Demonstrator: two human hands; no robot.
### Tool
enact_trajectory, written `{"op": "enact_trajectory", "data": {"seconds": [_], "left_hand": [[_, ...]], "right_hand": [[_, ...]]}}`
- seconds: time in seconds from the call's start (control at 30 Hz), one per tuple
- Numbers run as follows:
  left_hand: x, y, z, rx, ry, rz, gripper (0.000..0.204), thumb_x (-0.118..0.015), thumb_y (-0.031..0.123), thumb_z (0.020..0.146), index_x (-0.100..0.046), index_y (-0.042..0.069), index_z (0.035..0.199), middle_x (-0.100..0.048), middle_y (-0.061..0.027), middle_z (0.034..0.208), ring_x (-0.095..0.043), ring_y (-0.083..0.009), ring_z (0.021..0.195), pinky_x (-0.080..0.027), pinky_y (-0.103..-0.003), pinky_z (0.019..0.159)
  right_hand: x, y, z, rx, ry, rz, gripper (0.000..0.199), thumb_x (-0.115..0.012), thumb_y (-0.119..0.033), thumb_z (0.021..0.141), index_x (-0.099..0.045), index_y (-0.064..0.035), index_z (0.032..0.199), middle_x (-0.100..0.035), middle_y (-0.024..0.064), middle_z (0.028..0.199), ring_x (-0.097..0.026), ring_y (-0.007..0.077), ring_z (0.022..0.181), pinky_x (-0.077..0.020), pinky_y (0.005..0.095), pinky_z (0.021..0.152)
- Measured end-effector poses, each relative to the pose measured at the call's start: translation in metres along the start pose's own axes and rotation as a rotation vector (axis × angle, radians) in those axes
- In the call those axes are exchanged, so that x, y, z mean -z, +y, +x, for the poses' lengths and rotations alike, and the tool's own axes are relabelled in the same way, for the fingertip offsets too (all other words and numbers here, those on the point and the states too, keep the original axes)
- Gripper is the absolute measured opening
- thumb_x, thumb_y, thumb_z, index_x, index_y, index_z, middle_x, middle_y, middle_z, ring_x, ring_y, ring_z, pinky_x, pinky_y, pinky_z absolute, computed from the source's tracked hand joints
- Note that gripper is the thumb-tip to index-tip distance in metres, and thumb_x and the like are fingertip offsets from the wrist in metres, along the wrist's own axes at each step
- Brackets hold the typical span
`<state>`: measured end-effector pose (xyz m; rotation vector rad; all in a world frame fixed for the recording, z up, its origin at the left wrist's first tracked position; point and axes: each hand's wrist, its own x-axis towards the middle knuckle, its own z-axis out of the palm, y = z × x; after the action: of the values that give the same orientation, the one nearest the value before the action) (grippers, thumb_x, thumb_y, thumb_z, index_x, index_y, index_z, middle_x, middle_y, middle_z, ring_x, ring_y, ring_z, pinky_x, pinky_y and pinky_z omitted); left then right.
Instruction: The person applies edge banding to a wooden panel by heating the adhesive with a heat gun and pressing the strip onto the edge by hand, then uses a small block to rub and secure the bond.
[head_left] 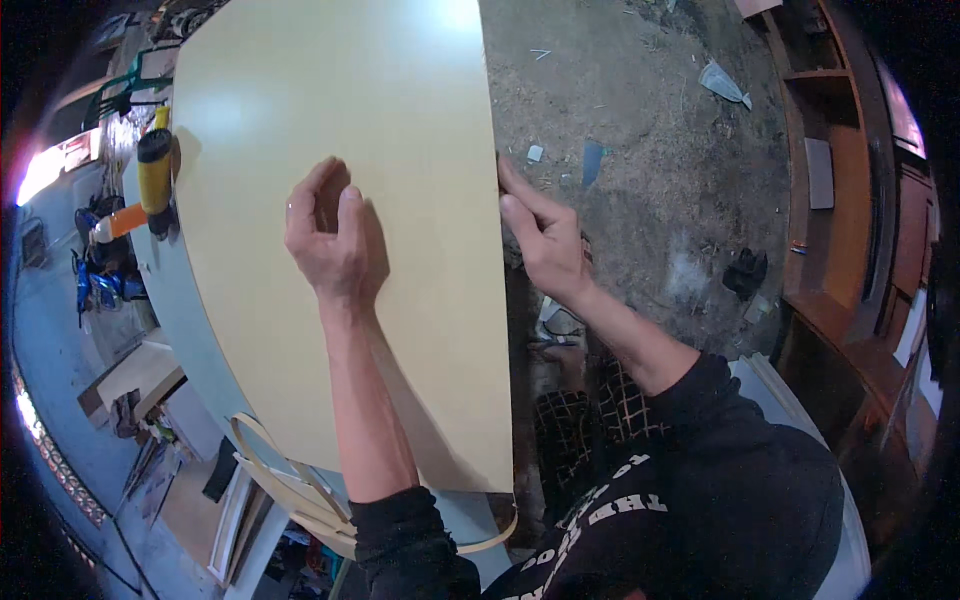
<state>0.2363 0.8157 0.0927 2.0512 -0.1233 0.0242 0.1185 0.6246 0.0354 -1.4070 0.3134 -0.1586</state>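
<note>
A large pale cream board (430,380) with a smooth, shiny face lies before me. My left hand (330,235) is over its middle, fingers curved and thumb held apart, with nothing visible between them. At the board's right edge is my right hand (548,240), its fingers bent and its thumb and forefinger tips against that edge. Whatever may be between those fingertips is too hidden to name. A thin cream strip (262,432) loops around the board's near left corner, and more of it shows at the near right corner.
Beyond the board's left side stand a yellow and black cylindrical object (155,185) and an orange bottle (122,222). A pale blue-green surface (205,330) supports the board. Scraps litter the rough floor (650,190) to the right, beside a brown wooden shelf unit (840,170). Offcuts (205,505) lie lower left.
</note>
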Motion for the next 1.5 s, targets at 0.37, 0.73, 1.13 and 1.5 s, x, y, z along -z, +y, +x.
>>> {"op": "enact_trajectory", "data": {"seconds": [0.37,0.73,1.13,1.5], "left_hand": [[0.004,-0.007,0.005,-0.181,0.055,0.183,0.034,-0.065,0.018,0.081,-0.067,0.005,0.112,-0.068,-0.012,0.106,-0.062,-0.0243,0.104,-0.049,-0.037,0.094],[0.018,0.019,-0.034,-0.18,0.042,0.319,0.039,-0.06,0.022,0.086,-0.064,-0.001,0.117,-0.069,-0.0183,0.108,-0.066,-0.0274,0.1,-0.05,-0.036,0.091],[0.102,0.051,-0.421,-0.135,-0.35,0.653,0.096,-0.067,0.055,0.077,-0.027,0.007,0.15,-0.029,-0.012,0.155,-0.023,-0.0293,0.145,-0.019,-0.052,0.117],[0.172,0.041,-0.508,0.421,0.155,0.639,0.074,-0.071,0.03,0.081,-0.039,0.002,0.142,-0.064,-0.0135,0.112,-0.057,-0.0298,0.108,-0.04,-0.051,0.095]], "right_hand": [[-0.022,0.02,-0.138,-0.006,-0.051,-0.077,0.041,-0.052,-0.008,0.097,-0.048,0.0049,0.136,-0.05,0.0206,0.14,-0.045,0.0312,0.134,-0.0322,0.0378,0.112],[-0.024,0.013,-0.321,0.055,-0.279,-0.352,0.037,-0.062,-0.008,0.09,-0.059,0.0034,0.125,-0.049,0.0242,0.139,-0.046,0.0356,0.132,-0.0341,0.0437,0.11],[0.04,-0.077,-0.357,0.041,-0.711,-0.836,0.018,-0.074,-0.022,0.082,-0.073,-0.0052,0.075,-0.065,0.0128,0.064,-0.063,0.0169,0.053,-0.0477,0.0329,0.052],[-0.054,-0.148,-0.006,0.399,-0.297,-0.317,0.024,-0.064,-0.022,0.092,-0.065,-0.0001,0.081,-0.062,0.0025,0.062,-0.052,0.0073,0.055,-0.0415,0.0267,0.051]]}}
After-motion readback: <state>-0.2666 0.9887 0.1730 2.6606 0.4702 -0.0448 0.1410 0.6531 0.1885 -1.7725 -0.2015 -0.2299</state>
